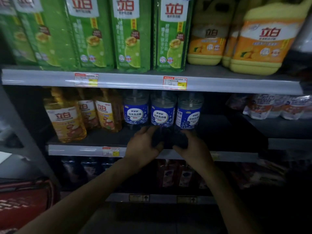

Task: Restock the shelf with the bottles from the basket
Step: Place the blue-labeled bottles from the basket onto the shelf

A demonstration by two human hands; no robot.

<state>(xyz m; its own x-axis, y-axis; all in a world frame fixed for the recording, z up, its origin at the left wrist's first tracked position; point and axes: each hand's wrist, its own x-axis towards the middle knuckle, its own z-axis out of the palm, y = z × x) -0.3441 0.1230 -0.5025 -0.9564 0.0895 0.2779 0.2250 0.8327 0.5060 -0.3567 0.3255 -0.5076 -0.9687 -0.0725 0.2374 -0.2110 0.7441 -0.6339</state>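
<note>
Two bare arms reach up from the bottom of the view, the left forearm [94, 191] and the right forearm [224, 191] converging on the front of the middle shelf [219, 130]. The left hand [143, 146] and right hand [190, 146] face each other. Their fingers curl round a dark object [169, 139] held between them at the shelf's front rail [76, 150]. It is too dim to tell whether this is the base of a bottle.

The upper shelf [135, 80] carries a row of tall green packs [131, 34] standing edge to edge, with yellow jugs [260, 44] to their right, close to the front lip. At lower left a red basket [25, 203] sits beside the shelf frame, partly cut off by the edge of the view.

On the middle shelf, amber bottles [65, 117] stand at the left, the front one near the rail. Three blue-label bottles [135, 114] stand side by side just behind the hands, set back from the rail. To their right the shelf board lies bare and dark as far as its end, the widest open room here. Beyond it, white and orange pouches [276, 107] lie on a neighbouring shelf. Price tags [174, 82] are clipped to the rails.
</note>
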